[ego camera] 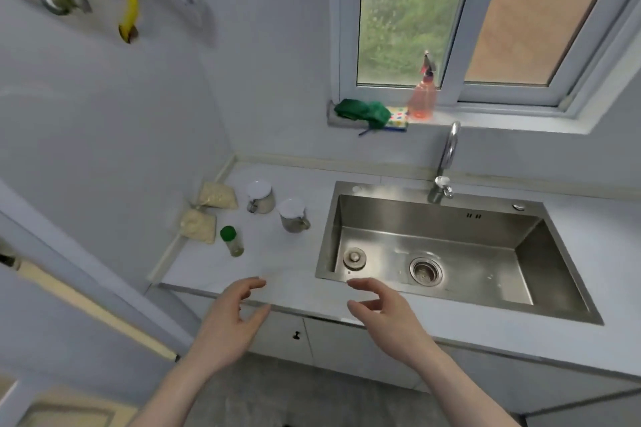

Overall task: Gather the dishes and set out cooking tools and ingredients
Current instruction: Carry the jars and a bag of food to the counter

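Note:
On the pale countertop [277,267] left of the sink stand two lidded glass jars, one further back [260,197] and one nearer the sink [293,215]. A small bottle with a green cap [232,241] stands in front of them. Two clear bags of pale grains, one behind [218,195] the other [198,225], lie against the left wall. My left hand [232,319] and my right hand [385,315] hover over the counter's front edge, palms facing each other, fingers relaxed, holding nothing.
A steel sink [451,253] with a loose plug [354,258] and a drain [426,270] fills the counter's right side, with a tap [445,163] behind it. A green cloth [362,111] and a pink spray bottle [422,97] sit on the windowsill. Hoses hang on the left wall.

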